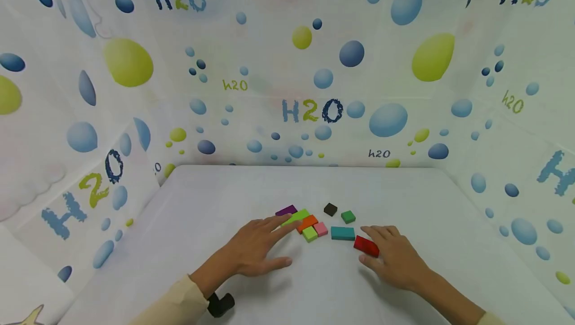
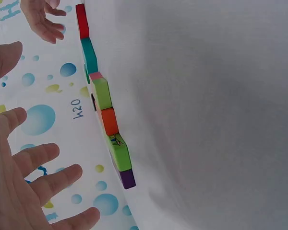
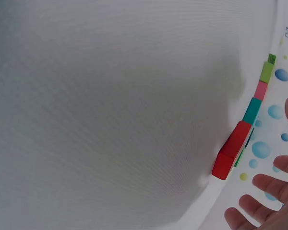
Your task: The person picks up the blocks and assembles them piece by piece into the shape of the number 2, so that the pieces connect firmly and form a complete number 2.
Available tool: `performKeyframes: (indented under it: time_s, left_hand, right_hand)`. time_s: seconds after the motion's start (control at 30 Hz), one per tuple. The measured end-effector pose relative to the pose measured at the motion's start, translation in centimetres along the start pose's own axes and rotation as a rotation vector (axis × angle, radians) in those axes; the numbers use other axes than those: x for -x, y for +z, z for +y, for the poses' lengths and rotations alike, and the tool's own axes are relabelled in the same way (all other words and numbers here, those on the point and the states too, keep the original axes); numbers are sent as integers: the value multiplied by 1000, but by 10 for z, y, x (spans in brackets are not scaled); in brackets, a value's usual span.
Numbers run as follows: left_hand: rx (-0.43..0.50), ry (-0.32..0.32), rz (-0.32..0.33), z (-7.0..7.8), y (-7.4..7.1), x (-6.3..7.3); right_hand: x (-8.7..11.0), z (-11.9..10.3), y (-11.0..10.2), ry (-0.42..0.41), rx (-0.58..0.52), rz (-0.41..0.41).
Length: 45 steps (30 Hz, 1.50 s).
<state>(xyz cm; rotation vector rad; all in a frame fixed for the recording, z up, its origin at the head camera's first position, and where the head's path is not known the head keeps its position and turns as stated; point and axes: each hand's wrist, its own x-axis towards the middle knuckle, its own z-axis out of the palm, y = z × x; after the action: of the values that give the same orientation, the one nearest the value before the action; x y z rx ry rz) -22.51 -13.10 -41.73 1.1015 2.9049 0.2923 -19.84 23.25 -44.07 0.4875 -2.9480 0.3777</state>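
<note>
My left hand point(image 1: 257, 246) hovers with spread fingers over the near left of a cluster of coloured blocks, holding nothing. Its fingertips overlap a long lime block point(image 1: 295, 217) in the head view. Around that lie a purple block point(image 1: 286, 210), an orange block point(image 1: 308, 223), a pink block point(image 1: 320, 229) and a small lime block point(image 1: 310, 234). My right hand point(image 1: 395, 255), fingers extended, is above and beside a red block point(image 1: 366, 246), partly covering its right end. A teal block point(image 1: 343, 233) sits just left of the red one.
Behind the teal block are a black block point(image 1: 330, 209) and a green block point(image 1: 348, 216). All lie on a white-covered table point(image 1: 215, 190). A patterned curtain point(image 1: 269, 65) encloses the back and sides. A black strap piece point(image 1: 221, 305) shows at the left wrist.
</note>
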Motion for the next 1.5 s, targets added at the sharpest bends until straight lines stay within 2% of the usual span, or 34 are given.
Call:
performKeyframes:
  time_s: [0.3, 0.47, 0.6, 0.77, 0.97, 1.3, 1.5]
  left_hand:
    - [56, 45, 10, 5, 3, -20]
    - [50, 96, 32, 11, 5, -33]
    - [59, 112, 29, 17, 7, -42]
    - [74, 136, 28, 24, 10, -53]
    - [99, 172, 33, 31, 14, -66]
    - [87, 167, 16, 37, 16, -78]
    - [87, 160, 12, 36, 16, -77]
  right_hand:
    - [-9, -6, 1, 89, -85, -50]
    - [-15, -7, 9, 99, -22, -51]
    - [-16, -6, 13, 79, 37, -31]
    - [-18, -5, 13, 85, 25, -24]
    - [-20, 2, 14, 137, -5, -19]
    - [-21, 5, 14, 166, -53, -23]
    - [-22, 4, 17, 183, -147, -58]
